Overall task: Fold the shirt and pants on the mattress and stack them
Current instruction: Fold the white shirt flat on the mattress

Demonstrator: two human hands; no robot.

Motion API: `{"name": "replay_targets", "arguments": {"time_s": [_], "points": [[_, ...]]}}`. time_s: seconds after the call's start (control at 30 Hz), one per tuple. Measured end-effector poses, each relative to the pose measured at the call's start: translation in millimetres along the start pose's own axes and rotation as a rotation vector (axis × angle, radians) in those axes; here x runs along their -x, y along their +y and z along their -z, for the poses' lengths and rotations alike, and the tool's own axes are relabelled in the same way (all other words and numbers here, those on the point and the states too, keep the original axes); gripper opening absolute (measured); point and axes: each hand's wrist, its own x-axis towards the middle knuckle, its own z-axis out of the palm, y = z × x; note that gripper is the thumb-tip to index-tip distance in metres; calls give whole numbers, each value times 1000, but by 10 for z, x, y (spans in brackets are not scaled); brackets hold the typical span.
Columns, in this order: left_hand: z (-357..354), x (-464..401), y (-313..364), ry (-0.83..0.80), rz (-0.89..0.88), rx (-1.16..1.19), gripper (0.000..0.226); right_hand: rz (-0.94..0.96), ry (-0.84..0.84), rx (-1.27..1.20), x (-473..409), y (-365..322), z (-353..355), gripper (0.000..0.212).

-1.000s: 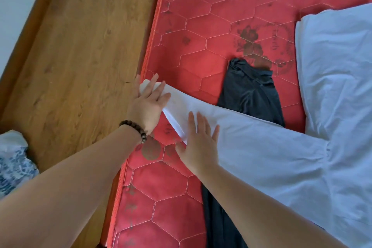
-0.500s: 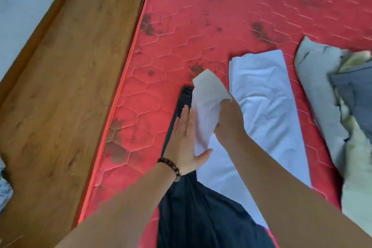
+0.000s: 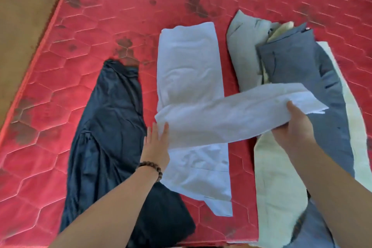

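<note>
At the middle of the red mattress (image 3: 100,26), a white shirt (image 3: 189,70), folded into a long narrow strip, one sleeve (image 3: 231,115) drawn crosswise over it toward the right. Left hand (image 3: 156,147), fingers straight and flat, pressing the shirt's left edge where the sleeve begins; beaded bracelet (image 3: 151,167) at the wrist. Right hand (image 3: 296,127) gripping the sleeve near its cuff, lifted above a pile of grey, blue and pale clothes (image 3: 291,62). Just left of the shirt, dark pants (image 3: 108,127), spread out, unfolded, partly under the left arm.
</note>
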Motion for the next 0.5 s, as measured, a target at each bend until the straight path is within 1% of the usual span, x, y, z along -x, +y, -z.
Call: {"name": "replay_targets", "arguments": {"time_s": [0.07,0.17,0.23,0.3,0.33,0.37,0.4,0.47,0.5], "points": [[-118,41,-10,-34,-22,-137,90,8,89,76,-141,-4,289,18],[-293,41,-15,-25,-100,-205,89,-22,182,142,-280,-42,479,13],[-382,68,5,-1,-177,-261,94,-35,225,173,-429,28,543,22],[-437,92,10,-14,-194,-254,98,-73,287,229,-584,138,592,28],[-451,93,3,-24,-185,-256,98,-134,280,242,-636,213,602,27],[-459,87,-16,-43,-174,-243,99,-217,279,306,-702,275,617,29],[-463,76,-20,-63,-179,-230,100,-191,279,423,-721,332,640,33],[-436,67,-8,-111,-183,-189,100,-163,319,366,-746,387,676,39],[-411,81,2,-142,-200,-190,98,-153,365,419,-730,402,675,42]]}}
